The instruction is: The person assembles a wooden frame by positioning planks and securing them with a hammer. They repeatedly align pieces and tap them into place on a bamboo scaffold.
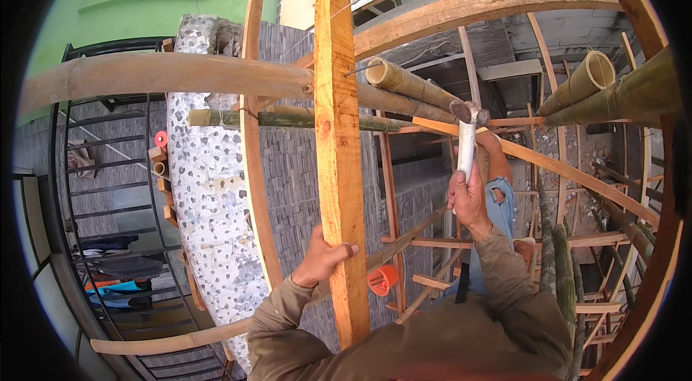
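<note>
An upright squared wooden beam [335,150] stands in front of me. Closed around its lower part is my left hand [321,258], thumb across the front face; the other fingers are hidden behind it. My right hand [470,201] grips a hammer [466,150] by its white handle, the metal head held up, to the right of the beam. A thin dark nail [358,70] sticks out from the beam's right side, with the hammer head apart from it. Behind the beam runs a thick horizontal bamboo pole [180,76], and an open bamboo end [383,72] lies close to the nail.
Timber and bamboo scaffolding surrounds me, with a long drop between its members. An orange bucket [383,279] hangs or stands below. On the left are a speckled wall top [205,193], black metal railings [108,193] and a green wall [72,28]. A slanting plank [562,165] crosses at right.
</note>
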Motion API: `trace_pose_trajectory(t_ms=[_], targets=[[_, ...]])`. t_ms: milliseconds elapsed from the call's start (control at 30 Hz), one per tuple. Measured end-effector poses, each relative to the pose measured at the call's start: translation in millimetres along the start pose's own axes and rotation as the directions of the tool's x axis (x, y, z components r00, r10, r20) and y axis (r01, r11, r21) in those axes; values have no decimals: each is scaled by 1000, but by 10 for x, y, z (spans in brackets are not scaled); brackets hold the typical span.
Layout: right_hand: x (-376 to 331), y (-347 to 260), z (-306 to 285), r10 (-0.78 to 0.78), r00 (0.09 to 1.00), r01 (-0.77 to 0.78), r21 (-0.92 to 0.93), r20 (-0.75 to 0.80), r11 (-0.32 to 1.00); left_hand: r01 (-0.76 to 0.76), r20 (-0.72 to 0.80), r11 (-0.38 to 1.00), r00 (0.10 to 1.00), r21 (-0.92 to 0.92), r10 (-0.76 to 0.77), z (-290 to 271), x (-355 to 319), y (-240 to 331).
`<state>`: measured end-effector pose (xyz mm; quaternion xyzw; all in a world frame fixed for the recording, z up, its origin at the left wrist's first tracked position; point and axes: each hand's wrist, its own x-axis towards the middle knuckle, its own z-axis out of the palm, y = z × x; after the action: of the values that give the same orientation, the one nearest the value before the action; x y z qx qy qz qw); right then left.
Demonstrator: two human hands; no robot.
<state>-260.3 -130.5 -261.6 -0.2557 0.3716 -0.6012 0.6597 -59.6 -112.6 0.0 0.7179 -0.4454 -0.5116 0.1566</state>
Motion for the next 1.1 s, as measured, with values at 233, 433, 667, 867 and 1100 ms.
trace_pose_trajectory(t_ms=[233, 433, 667, 867, 1100], targets=[[212, -1182, 555, -272, 954, 289, 145, -127, 946, -3, 74, 1000, 997, -8, 3, -52, 41, -57], [259, -1307, 685, -282, 927, 331, 185, -247, 925, -61, 65, 998, 996, -19, 62, -39, 66, -111], [215, -1315, 620, 13, 1000, -13, 73, 5, 997, -46, 54, 997, 997, -58, 50, -2, 48, -55], [137, -1277, 573, -414, 709, 658, 324, -571, 680, -64, 42, 997, 997, -44, 66, -22, 46, -71], [144, -1197, 686, 8, 1000, -9, -27, -7, 1000, -81, 23, 997, 996, -12, 81, 16, 52, -52]])
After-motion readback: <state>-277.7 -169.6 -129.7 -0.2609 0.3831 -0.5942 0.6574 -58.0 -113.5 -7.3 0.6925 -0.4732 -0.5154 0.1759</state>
